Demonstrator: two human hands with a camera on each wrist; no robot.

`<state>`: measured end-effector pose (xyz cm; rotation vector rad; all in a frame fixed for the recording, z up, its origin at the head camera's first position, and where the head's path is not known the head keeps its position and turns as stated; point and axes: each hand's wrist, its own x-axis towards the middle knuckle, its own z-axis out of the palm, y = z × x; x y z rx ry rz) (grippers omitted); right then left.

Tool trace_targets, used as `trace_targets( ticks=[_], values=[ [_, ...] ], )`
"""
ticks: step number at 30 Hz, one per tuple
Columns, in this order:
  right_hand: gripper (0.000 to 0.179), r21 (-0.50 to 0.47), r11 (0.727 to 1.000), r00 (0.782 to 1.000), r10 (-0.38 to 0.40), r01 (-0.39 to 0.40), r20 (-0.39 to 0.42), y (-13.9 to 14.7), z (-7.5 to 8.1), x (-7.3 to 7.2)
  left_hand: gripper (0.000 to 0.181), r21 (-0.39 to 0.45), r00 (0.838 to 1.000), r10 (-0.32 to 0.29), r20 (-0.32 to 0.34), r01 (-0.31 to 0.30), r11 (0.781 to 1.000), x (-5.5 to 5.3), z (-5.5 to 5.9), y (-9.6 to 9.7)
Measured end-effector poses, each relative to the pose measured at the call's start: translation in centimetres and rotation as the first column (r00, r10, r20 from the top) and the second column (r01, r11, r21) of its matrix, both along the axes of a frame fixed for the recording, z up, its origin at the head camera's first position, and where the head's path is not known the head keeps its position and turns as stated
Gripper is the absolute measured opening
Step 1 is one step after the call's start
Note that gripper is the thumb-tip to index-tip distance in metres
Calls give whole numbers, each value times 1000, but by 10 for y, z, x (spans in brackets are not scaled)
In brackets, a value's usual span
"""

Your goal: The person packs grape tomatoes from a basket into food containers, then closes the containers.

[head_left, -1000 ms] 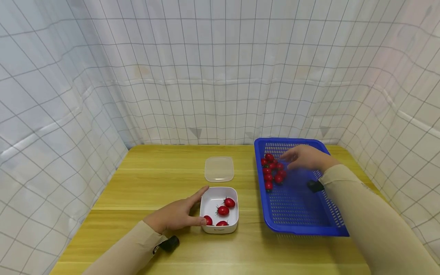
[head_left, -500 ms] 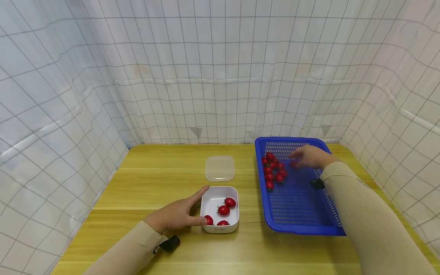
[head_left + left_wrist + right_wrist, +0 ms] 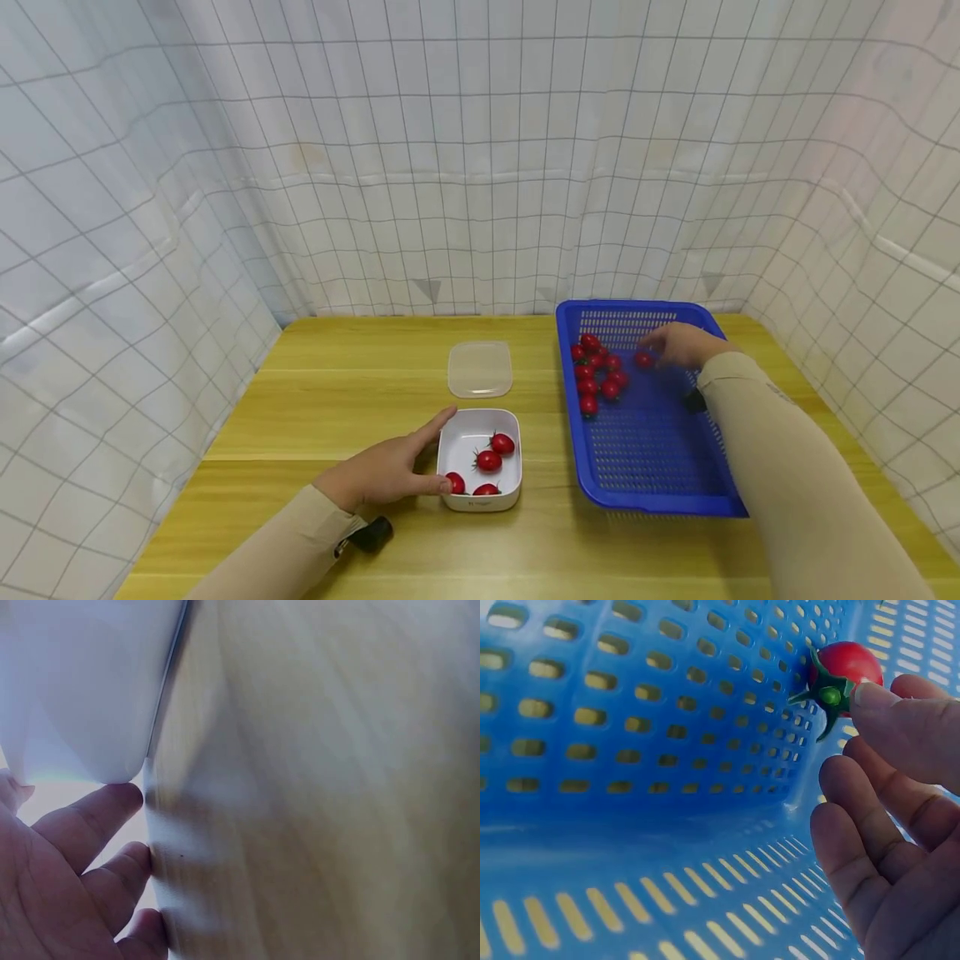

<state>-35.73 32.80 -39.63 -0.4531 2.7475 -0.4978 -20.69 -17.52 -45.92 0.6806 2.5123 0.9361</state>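
A small white food box [image 3: 477, 502] holds several cherry tomatoes [image 3: 489, 462] with green stems. My left hand [image 3: 386, 471] grips the box from its left side, thumb at the near rim and index finger by the far corner; in the left wrist view, fingertips [image 3: 126, 796] touch the box wall [image 3: 75, 682] low down. Inside the blue basket [image 3: 585, 492], my right hand [image 3: 686, 345] pinches one cherry tomato [image 3: 847, 661] between thumb and index finger. Its other fingers are loosely bent. More cherry tomatoes [image 3: 596, 371] lie along the basket's left side.
A translucent square lid [image 3: 480, 369] lies on the wooden table [image 3: 345, 367] behind the box. A white gridded curtain [image 3: 480, 208] hangs at the back and both sides. The basket's raised blue rim surrounds my right hand.
My right hand has shifted a little right inside the basket, away from the tomato cluster, and a lone tomato has come into sight at its fingertips. My left hand and the box have stayed put.
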Motion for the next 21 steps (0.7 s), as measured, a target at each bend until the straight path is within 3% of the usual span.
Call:
trace_targets(
  ticks=[8,21],
  values=[
    [55,0,1000,999,-9,9,32,0,-10,-6,107,11,1000,-7,2,7,1000,2,0,1],
    [54,36,999,1000,14,-14,5,-3,-22,-12,107,9,1000,2,-13,-2,1000,3,1,1]
  ],
)
